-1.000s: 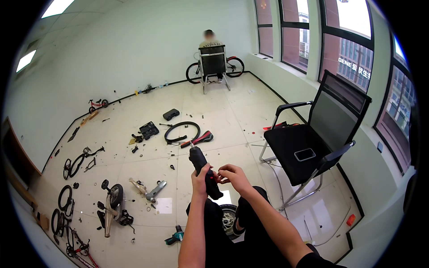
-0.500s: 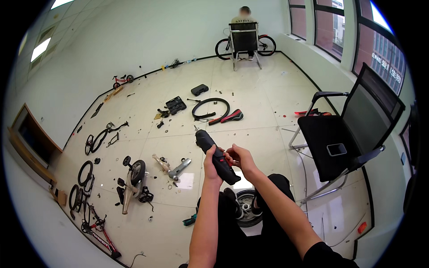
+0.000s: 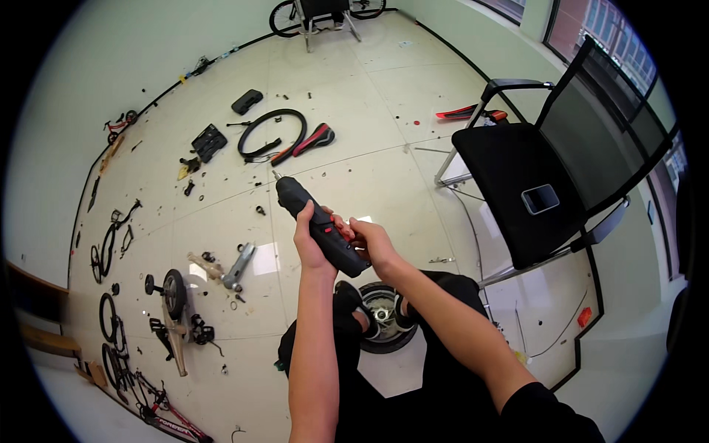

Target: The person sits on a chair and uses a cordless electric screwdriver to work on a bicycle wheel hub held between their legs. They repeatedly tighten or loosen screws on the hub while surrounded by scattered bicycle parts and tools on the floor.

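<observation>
A black cordless screwdriver [image 3: 295, 193] with red accents and a metal bit at its tip points up and to the left in front of me. My left hand [image 3: 313, 238] is wrapped round its body. At the red part of its handle is my right hand [image 3: 371, 241], with its fingers bent against the tool; the fingertips are partly hidden. Below, a small wheel with a tyre [image 3: 381, 343] lies on the floor between my feet.
To the right stands a black mesh chair [image 3: 509, 188] with a phone [image 3: 540, 199] on its seat. A tyre [image 3: 301, 122], a saddle [image 3: 316, 139] and an open tool case [image 3: 209, 142] lie ahead. A partial bike frame [image 3: 177, 340] and several bike parts lie at left.
The view has tilted down and turned right, so the person on the far chair is mostly out of sight. Both hands still hold the screwdriver, the right fingers slightly shifted.
</observation>
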`<state>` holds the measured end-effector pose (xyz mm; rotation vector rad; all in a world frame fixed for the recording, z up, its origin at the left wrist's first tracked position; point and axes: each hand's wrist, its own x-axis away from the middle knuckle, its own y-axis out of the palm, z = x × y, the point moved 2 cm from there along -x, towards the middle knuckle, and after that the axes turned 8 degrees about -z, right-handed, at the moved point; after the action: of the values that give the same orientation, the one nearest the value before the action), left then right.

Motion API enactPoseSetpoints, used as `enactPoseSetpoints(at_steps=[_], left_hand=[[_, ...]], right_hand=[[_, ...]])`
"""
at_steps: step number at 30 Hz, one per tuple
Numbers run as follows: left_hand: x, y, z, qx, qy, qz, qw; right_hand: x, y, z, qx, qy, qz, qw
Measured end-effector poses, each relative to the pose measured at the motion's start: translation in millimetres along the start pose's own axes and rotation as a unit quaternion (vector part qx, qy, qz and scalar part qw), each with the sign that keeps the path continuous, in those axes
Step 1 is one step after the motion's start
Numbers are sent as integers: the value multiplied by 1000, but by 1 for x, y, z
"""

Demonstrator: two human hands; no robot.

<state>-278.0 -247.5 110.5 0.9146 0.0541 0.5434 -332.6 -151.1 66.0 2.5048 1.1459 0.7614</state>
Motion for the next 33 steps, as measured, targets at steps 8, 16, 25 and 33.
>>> enactPoseSetpoints(at_steps=[8, 16, 25, 33], left_hand=[[-32, 23, -11, -41, -28, -3, 999], [-50, 21, -19, 1, -69, 11, 998], [-68, -11, -7, 155, -17, 43, 987], [-65, -29, -15, 266, -56, 9, 962]], right_hand=[[-32, -27, -10, -49, -42, -16, 998], [-34, -30, -21, -38, -51, 5, 998], [-22, -21, -35, 23, -111, -30, 993], [-5, -15, -34, 17, -133, -60, 989]])
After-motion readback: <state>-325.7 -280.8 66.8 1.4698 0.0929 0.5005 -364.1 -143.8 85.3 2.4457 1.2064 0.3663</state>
